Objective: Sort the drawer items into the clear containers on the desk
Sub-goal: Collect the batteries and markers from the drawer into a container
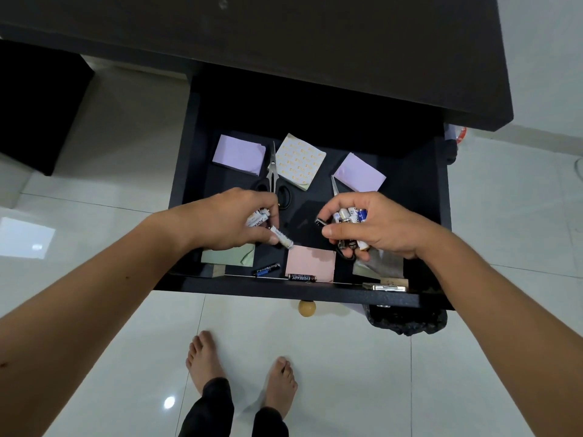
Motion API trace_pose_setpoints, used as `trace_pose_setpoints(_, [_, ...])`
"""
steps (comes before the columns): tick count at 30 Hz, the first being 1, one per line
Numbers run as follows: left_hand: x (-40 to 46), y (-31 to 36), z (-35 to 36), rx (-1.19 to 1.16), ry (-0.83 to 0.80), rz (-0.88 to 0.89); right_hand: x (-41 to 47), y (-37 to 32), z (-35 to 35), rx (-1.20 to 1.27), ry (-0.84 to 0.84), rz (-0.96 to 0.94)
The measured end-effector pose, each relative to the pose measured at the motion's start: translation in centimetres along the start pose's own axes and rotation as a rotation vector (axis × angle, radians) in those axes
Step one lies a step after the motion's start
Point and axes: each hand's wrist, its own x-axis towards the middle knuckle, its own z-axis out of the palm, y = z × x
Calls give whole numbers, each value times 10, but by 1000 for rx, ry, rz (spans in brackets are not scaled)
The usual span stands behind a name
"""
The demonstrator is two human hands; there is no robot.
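both hands work inside the open black drawer [407, 197], gathering one kind of item at a time, it seems. the left hand [227, 220] has its fingers curled round a few white batteries against the palm while thumb and forefinger pinch one more small white cylindrical battery [283, 240], just lifted or about to be, above the pale green sticky pad [220, 257]. the right hand [369, 227] is closed round a bunch of white and blue batteries [350, 216], fingers cupped so none roll out. collecting them in fistfuls likely saves trips up to the black tabletop [315, 52]; the clear containers are not in view

two batteries lie loose at the drawer's front edge: a black-and-blue battery [267, 269] beside the pink sticky pad [310, 263], and a black battery with white lettering [302, 278] resting on that pad's near edge. farther back are two lilac note pads [238, 154] [359, 172], a patterned yellow-dotted pad [299, 160], and black-handled scissors [273, 181] between the pads; a second blade tip [334, 186] pokes out behind the right hand
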Motion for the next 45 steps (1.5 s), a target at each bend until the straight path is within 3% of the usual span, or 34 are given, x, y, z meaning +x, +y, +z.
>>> trace_pose_setpoints(10, [-1,8,-12,-478,234,-29,10,-5,16,-197,-156,16])
trace_pose_setpoints(16, [0,9,-9,-410,273,-64,20,-5,32,-676,-162,-16])
trace_pose_setpoints(20, [-2,10,-8,-286,208,-19,21,-5,33,-815,-231,-27])
trace_pose_setpoints(23, [-5,11,-7,-209,89,78,21,-5,31,-786,-267,-9])
trace_pose_setpoints(28, [-7,11,-2,-80,-45,67,17,-6,24,-661,-282,-14])
trace_pose_setpoints(33, [-6,10,2,140,-92,14,13,-1,20,-415,-303,7])
trace_pose_setpoints(40, [-1,14,14,448,-133,32,6,3,17,-333,-274,41])
trace_pose_setpoints(45, [4,16,22,505,-112,60,7,2,13,-296,-228,43])
